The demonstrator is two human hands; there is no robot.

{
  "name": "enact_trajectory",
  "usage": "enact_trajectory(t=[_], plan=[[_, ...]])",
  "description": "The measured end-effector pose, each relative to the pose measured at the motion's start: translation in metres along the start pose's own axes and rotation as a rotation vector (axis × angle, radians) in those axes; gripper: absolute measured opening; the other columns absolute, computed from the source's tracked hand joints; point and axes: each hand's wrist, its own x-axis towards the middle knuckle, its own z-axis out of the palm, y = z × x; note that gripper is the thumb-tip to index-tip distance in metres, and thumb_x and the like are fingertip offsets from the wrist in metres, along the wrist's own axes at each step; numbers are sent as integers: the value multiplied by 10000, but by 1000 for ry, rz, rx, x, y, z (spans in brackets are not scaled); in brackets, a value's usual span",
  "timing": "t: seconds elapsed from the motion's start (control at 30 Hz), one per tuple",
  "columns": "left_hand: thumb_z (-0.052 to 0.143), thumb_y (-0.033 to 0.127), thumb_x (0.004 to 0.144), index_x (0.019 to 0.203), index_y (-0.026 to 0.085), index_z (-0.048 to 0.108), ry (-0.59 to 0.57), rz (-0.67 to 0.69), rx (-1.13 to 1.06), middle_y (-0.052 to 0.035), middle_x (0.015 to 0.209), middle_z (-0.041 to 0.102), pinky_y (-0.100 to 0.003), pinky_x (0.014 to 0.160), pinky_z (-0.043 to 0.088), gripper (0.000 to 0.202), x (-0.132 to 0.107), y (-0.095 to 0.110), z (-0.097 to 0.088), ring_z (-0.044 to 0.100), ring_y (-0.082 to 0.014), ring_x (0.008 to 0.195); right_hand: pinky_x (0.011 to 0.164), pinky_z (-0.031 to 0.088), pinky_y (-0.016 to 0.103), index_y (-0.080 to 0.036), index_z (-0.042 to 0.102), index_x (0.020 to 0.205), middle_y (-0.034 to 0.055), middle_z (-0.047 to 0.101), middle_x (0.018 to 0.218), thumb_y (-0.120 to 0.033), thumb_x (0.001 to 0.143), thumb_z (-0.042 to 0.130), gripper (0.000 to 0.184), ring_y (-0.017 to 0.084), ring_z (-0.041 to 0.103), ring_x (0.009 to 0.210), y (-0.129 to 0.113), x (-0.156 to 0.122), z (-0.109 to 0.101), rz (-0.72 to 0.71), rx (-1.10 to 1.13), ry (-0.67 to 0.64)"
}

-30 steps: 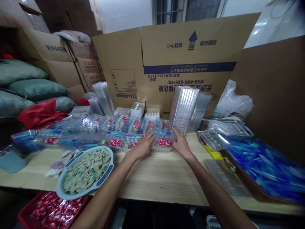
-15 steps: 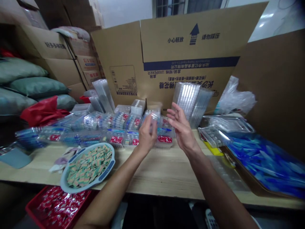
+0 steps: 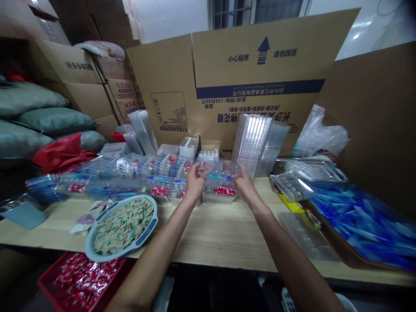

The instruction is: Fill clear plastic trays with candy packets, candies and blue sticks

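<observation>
My left hand [image 3: 195, 181] is at the left end of a clear plastic tray [image 3: 218, 178], its thumb and fingers closed on the edge. At the tray's right end my right hand [image 3: 243, 184] pinches the other edge. The tray lies level over a stack of filled clear trays. In that stack a red patterned packet [image 3: 224, 190] shows through the plastic, with a blue strip above it. Blur and reflections hide where the held tray ends and the stack begins.
Rows of filled trays [image 3: 159, 190] run leftward. Tall stacks of clear trays [image 3: 250, 143] lean against a cardboard sheet [image 3: 260, 65]. A basin [image 3: 154, 223] of small striped pieces stands left, a red crate [image 3: 48, 281] of packets below. Blue plastic pieces [image 3: 357, 225] fill a box at right.
My hands have moved forward and down from above the table onto the tray stack. My right hand, open and apart before, has closed at the tray's right edge.
</observation>
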Motion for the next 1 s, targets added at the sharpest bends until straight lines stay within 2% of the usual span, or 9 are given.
enact_trajectory(t=[0.1,0.2,0.33,0.4,0.47,0.53,0.63,0.8,1.0], plan=[[638,63,754,1120,163,699,-32,114,413,-101,1083,695,-422,902,547,384,3,-29,-5,660,-219,900,847,520,409,-137,512,1432,109,666,989,-221,750,503,687,282,618,914,26,-4,6,-90,-372,73],[613,65,770,1150,180,710,-81,226,591,-110,1131,675,-442,960,536,408,2,-47,-7,654,-243,1004,972,488,448,-130,556,1418,168,615,1152,-186,772,508,650,326,587,1061,41,-10,13,-213,-616,137],[565,76,820,1243,144,676,-124,274,752,-154,1207,650,-454,1002,522,442,4,-48,-6,645,-272,1103,1040,459,449,-112,600,1384,180,570,1193,-172,837,477,563,325,568,1123,50,-8,15,-255,-751,141],[540,109,866,1285,137,651,-148,355,888,-191,1357,591,-496,1068,472,434,3,-42,-4,583,-312,1247,1031,471,427,-125,601,1383,168,577,1182,-162,872,445,536,303,581,1112,52,-6,15,-265,-740,103],[518,195,931,1354,164,605,-274,508,1031,-183,1538,462,-540,1148,381,433,-1,-38,-1,414,-345,1438,1005,489,407,-107,570,1409,172,591,1165,-148,900,407,536,286,596,1090,52,-6,15,-272,-746,67],[503,332,976,1444,188,524,-497,642,1151,-155,1629,351,-551,1205,291,490,-3,-38,0,234,-336,1542,1004,489,424,-83,529,1439,198,588,1218,-148,931,369,537,293,587,1129,49,-10,17,-278,-778,58],[498,490,973,1549,146,375,-724,681,1274,-193,1654,265,-528,1236,231,683,0,-45,0,161,-323,1564,1074,424,517,-120,480,1483,214,502,1438,-223,993,351,518,336,487,1308,45,-17,21,-300,-825,52],[588,455,924,1562,124,346,-734,665,1293,-213,1650,260,-531,1228,247,759,17,-57,-2,191,-351,1552,1177,285,552,-70,353,1559,215,294,1632,-316,1042,327,573,360,298,1486,45,-21,27,-314,-921,-111],[615,381,898,1547,138,375,-675,690,1339,-199,1645,292,-533,1224,250,733,14,-57,7,231,-376,1537,1174,288,549,-110,321,1583,205,253,1650,-337,1036,371,595,363,272,1502,41,-26,24,-236,-932,-108]])
